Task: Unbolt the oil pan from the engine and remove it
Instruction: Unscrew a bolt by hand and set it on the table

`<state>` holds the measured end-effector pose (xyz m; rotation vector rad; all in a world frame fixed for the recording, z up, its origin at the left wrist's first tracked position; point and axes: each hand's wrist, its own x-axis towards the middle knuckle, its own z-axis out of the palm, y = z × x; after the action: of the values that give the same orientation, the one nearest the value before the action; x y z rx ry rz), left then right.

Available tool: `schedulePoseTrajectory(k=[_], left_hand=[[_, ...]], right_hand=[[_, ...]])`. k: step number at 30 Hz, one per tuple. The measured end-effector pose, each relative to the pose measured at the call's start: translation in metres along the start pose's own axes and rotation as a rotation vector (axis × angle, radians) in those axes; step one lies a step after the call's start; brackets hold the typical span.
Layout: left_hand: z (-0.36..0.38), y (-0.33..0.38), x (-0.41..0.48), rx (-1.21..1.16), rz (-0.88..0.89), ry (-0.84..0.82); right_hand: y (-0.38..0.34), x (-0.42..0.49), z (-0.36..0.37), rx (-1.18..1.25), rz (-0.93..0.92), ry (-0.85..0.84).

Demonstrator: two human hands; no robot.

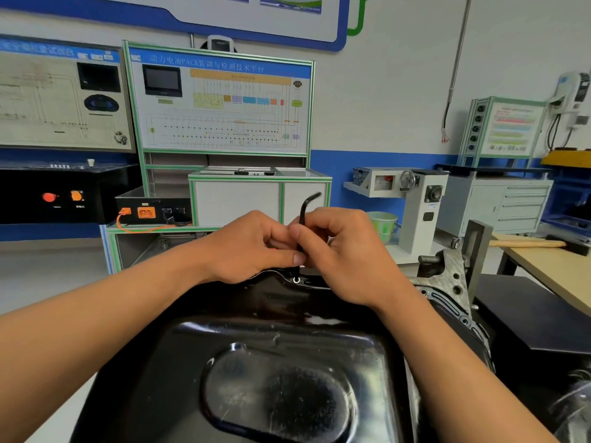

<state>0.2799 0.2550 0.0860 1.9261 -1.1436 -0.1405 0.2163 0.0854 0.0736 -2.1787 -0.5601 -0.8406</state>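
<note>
The oil pan (275, 362) lies bottom-up on top of the engine (447, 282), directly below the camera, and it fills the lower middle of the view. It is a black pressed-metal shell with a glossy, a little scratched surface and a raised oval bulge in its middle. At the far edge of the oil pan there is a flat rim, and in this rim sits one bolt (296, 279) with a bright ring around it.

Both hands are above this far rim. The right hand (335, 251) pinches a black L-shaped hex key (302, 228) between thumb and fingers, with the long leg pointing down to the bolt and the short leg bent up and to the right. The left hand (252, 247) is pressed against the same key, and its thumb and fingertips close on the lower part to guide it. So both grips are closed on the key, not spread. I cannot tell if the tip already sits inside the bolt head.

I judge that the oil pan is stiff and moderately heavy, and that old sealant may hold it to the engine. Its smooth surface is probably oily and slippery, so the bulge is a poor place to hold. It would be better to take it with two hands on opposite sides of the rim and lift it straight up, with care for the thin edge.
</note>
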Motion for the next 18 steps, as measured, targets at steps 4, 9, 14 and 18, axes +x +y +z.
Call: schedulePoseTrajectory(k=[4,9,14,18], left_hand=[[0.0007,0.0027,0.0016,0.027,0.005,0.081],[0.0048,0.003,0.0057,0.131,-0.019,0.196],[0.004,0.0039,0.003,0.134,0.002,0.165],[0.0051,0.002,0.006,0.153,0.0,0.194]], right_hand=[[-0.0009,0.0003,-0.0004,0.006,0.01,0.015],[-0.0025,-0.0018,-0.0015,0.136,0.052,0.113],[-0.0018,-0.0004,0.0,0.059,0.066,0.106],[-0.0037,0.0,0.0004,0.138,0.091,0.107]])
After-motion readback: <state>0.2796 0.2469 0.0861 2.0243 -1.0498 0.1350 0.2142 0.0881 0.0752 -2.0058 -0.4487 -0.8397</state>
